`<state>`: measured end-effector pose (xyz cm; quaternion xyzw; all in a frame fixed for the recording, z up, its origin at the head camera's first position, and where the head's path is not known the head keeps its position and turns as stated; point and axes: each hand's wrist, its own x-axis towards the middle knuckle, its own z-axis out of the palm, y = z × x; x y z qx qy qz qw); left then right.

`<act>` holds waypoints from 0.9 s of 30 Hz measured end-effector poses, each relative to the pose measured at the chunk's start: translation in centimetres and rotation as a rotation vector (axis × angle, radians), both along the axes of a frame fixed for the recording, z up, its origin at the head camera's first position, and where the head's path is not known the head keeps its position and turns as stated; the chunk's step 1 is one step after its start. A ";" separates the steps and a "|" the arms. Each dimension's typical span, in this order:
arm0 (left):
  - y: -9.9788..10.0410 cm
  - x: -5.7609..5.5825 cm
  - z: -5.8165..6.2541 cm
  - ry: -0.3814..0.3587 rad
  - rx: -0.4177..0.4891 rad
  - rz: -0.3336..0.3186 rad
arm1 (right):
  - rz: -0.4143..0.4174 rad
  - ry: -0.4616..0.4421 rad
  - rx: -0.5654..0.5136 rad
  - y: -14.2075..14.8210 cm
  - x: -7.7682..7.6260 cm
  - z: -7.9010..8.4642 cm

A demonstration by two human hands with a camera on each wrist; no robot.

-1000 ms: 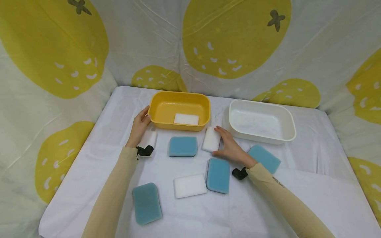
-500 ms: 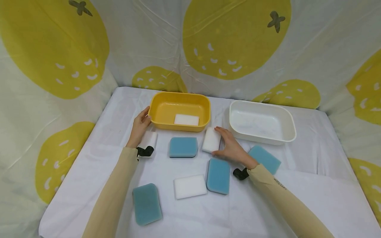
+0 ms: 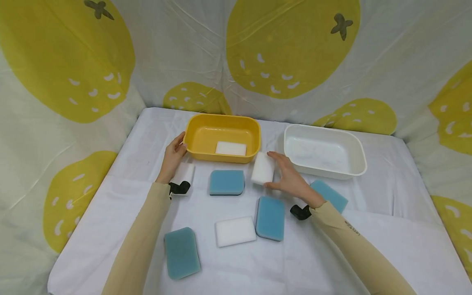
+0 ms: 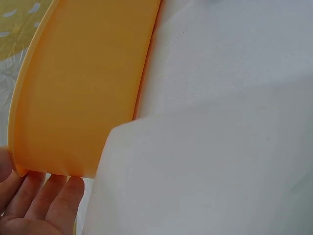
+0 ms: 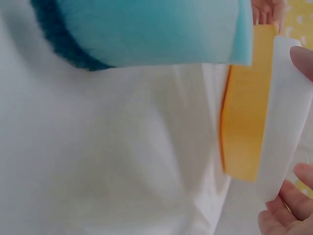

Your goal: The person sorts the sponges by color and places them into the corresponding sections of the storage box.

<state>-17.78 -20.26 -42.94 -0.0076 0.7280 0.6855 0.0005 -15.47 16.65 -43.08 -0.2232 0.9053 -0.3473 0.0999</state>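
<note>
My right hand (image 3: pixel 289 178) holds a white sponge block (image 3: pixel 263 168) by its two ends, thumb at the near end and fingers at the far end. In the right wrist view this sponge (image 5: pixel 281 117) stands out in front of the yellow basin's wall. My left hand (image 3: pixel 173 157) grips the left end of the yellow basin (image 3: pixel 203 156), with fingertips (image 4: pixel 73 188) against its end wall and the thumb at the rim. Inside that basin lies another white sponge (image 3: pixel 230 148). A further white sponge (image 3: pixel 187 172) sits partly hidden under my left wrist.
A white basin (image 3: pixel 328 169) stands at the back right. Blue sponges lie around the table: one (image 3: pixel 226 182) before the yellow basin, one (image 3: pixel 270 218) nearer, one (image 3: pixel 182 253) front left, one (image 3: pixel 329 196) by my right wrist. One white sponge (image 3: pixel 235 231) rests in the middle.
My right hand has moved up and slightly away with the white sponge, which has come nearer the yellow basin's front right corner. The left hand keeps its place on the basin.
</note>
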 end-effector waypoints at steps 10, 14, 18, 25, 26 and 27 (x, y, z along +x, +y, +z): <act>-0.1 0.0 -0.1 0.005 0.004 -0.006 | 0.003 -0.018 0.029 0.0 0.1 0.8; -0.1 0.0 -0.1 0.012 0.015 -0.010 | 0.006 -0.023 0.035 0.0 0.3 0.8; -0.1 0.0 -0.2 0.011 0.014 -0.010 | 0.007 -0.014 0.043 0.1 0.5 1.2; -0.1 0.0 0.0 0.001 -0.006 0.000 | 0.029 0.009 0.030 0.1 0.3 2.1; -0.1 0.0 0.0 0.002 -0.005 0.000 | 0.032 0.012 0.027 0.1 0.2 2.3; 0.0 0.0 0.0 0.002 -0.002 -0.001 | 0.036 0.018 0.023 0.0 0.0 2.4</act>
